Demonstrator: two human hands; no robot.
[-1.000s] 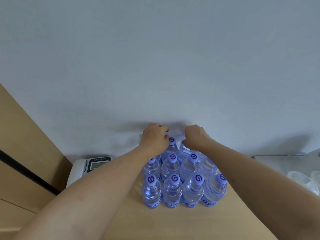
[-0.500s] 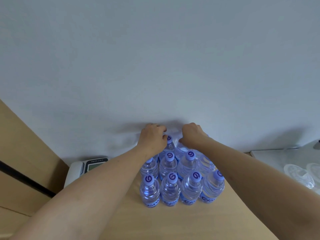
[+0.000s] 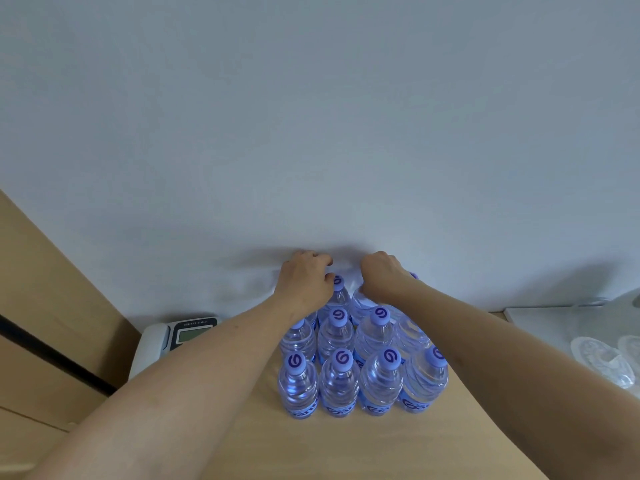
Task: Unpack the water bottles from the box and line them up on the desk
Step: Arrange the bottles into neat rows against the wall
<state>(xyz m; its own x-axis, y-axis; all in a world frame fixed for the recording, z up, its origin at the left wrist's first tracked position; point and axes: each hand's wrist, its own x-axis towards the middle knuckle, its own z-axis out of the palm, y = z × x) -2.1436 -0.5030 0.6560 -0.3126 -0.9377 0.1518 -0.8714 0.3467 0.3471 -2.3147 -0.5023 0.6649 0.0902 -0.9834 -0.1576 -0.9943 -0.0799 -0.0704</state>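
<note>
Several clear water bottles with purple caps stand upright in tight rows on the wooden desk (image 3: 346,445). The front row (image 3: 341,386) has four bottles. A second row (image 3: 337,332) stands behind it, and a back row (image 3: 337,292) is against the wall. My left hand (image 3: 304,282) is curled over the top of the back-left bottle, which it hides. My right hand (image 3: 382,277) is closed over the cap of a back-row bottle (image 3: 360,303) to its right. No box is in view.
A white desk phone (image 3: 166,341) sits left of the bottles, beside a wooden cabinet (image 3: 45,323). A pale wall (image 3: 311,133) rises directly behind the back row. Crumpled clear plastic (image 3: 602,358) lies on a white surface at the right.
Both hands stay closed on the back-row bottle tops. The whole scene has drifted slightly in the view as my head moved.
</note>
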